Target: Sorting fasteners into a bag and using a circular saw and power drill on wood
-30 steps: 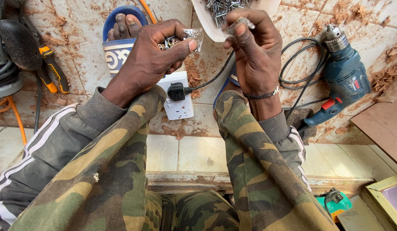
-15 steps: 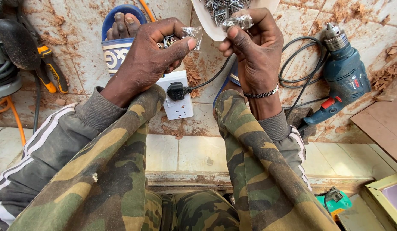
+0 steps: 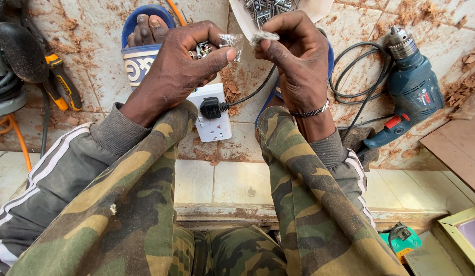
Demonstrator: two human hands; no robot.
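Observation:
My left hand (image 3: 181, 66) is closed around a small clear plastic bag of metal screws (image 3: 217, 46), with the thumb pressed on its edge. My right hand (image 3: 296, 56) pinches a torn strip of the same clear plastic (image 3: 264, 37) between thumb and fingers. The two hands are held close together above the tiled floor. Just above my right hand a white container (image 3: 268, 7) holds several metal nails or screws.
A white socket block (image 3: 213, 128) with a black plug (image 3: 211, 107) lies on the dusty tiles under my hands. A blue electric drill (image 3: 411, 87) and its black cable lie right. My foot in a blue sandal (image 3: 145, 41) is upper left, beside yellow-handled pliers (image 3: 63, 84).
My right hand has moved down and left, pulling its plastic strip closer to the bag. My left hand has stayed almost still.

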